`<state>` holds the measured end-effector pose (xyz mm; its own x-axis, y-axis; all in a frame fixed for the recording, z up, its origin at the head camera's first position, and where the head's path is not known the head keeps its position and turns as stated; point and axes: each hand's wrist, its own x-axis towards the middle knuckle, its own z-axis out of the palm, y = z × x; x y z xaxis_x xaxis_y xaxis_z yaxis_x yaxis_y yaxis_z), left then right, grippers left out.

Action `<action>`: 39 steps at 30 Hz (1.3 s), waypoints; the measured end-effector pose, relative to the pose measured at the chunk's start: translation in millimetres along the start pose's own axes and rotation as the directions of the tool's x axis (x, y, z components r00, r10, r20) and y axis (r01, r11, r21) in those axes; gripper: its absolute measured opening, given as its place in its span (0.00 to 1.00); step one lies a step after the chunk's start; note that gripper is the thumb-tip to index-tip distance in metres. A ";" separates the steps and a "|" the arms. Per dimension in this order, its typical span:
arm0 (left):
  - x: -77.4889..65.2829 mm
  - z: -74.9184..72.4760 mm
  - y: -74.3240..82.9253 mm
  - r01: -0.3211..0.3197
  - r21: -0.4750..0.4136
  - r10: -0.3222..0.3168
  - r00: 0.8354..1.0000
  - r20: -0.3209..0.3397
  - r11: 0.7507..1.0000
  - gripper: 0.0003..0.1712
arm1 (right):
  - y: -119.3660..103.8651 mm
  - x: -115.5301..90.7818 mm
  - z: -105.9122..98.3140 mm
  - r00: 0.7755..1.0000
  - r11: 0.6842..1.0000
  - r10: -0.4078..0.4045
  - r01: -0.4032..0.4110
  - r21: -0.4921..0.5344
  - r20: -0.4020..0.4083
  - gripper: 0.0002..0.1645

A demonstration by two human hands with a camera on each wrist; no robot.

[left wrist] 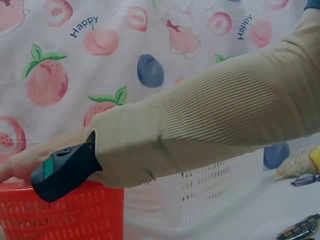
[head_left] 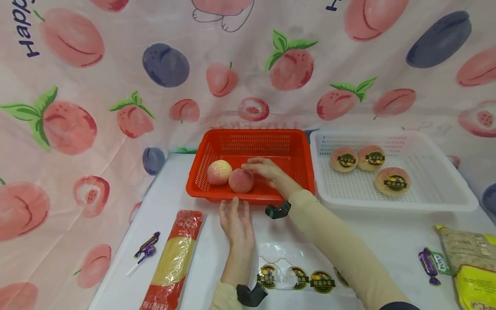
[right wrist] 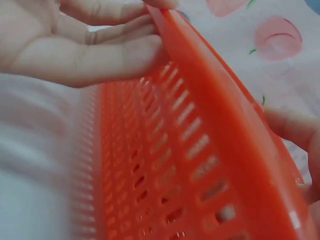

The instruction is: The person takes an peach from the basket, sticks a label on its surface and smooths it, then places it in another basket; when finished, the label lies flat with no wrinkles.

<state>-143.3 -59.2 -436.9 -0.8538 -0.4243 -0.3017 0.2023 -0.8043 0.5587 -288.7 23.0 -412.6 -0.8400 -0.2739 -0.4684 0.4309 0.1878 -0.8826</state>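
Right hand [head_left: 268, 171]: my fingers hang loosely spread beside red peach [head_left: 241, 181], frame centre, inside basket [head_left: 252, 148]; contact unclear. Left hand [head_left: 238, 224]: fingers extended at rim. Risk: clumsy nudge bruises it against pale peach [head_left: 218, 171].

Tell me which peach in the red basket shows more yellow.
The yellowish peach, farther from the right hand, at left in the head view; the other peach is pink nearly all over.

Room type unclear: fruit-print cloth [head_left: 248, 51] backs a white table [head_left: 395, 245].
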 end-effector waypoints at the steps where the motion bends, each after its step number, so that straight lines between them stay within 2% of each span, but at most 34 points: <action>1: -0.7 0.5 0.6 0.005 0.007 -0.006 1.000 0.005 1.000 0.28 | 0.6 0.6 1.1 1.000 1.000 0.010 -0.010 -0.019 0.014 0.37; 6: -1.7 1.7 0.9 0.023 0.017 -0.023 1.000 0.007 1.000 0.29 | 3.3 0.7 3.1 0.994 0.995 0.065 -0.058 -0.082 0.091 0.44; 9: -1.7 1.5 0.5 0.031 0.011 -0.031 0.999 0.007 0.999 0.29 | 4.5 0.9 3.6 0.990 0.993 0.092 -0.084 -0.082 0.104 0.44; 13: -1.2 0.9 -0.4 0.037 0.005 -0.037 0.999 0.005 0.999 0.30 | 5.6 -0.1 4.1 0.991 0.993 0.086 -0.077 -0.087 0.102 0.42; 19: -0.6 -0.8 -1.5 0.046 0.006 -0.047 0.999 0.009 0.999 0.29 | 8.4 -4.7 1.1 0.998 0.991 0.042 -0.035 -0.126 0.055 0.37; 29: -4.1 -2.1 -1.6 0.057 0.055 -0.058 0.998 0.024 0.997 0.30 | 13.4 -26.4 -7.3 0.998 0.998 -0.055 0.054 -0.035 -0.031 0.43; 34: -4.2 -0.2 0.6 0.042 0.048 -0.043 0.999 0.015 0.998 0.28 | 15.6 -40.9 -11.9 0.991 0.993 -0.118 0.116 -0.039 -0.056 0.42; 39: -1.4 0.4 3.2 0.033 0.028 -0.033 0.999 0.023 0.999 0.26 | 14.9 -59.2 -20.5 0.974 0.977 -0.210 0.208 -0.037 -0.083 0.40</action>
<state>-141.6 -61.1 -434.4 -0.8709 -0.3874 -0.3023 0.1608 -0.8060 0.5696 -239.3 61.4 -397.2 -0.9363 -0.2278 -0.2673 0.2343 0.1618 -0.9586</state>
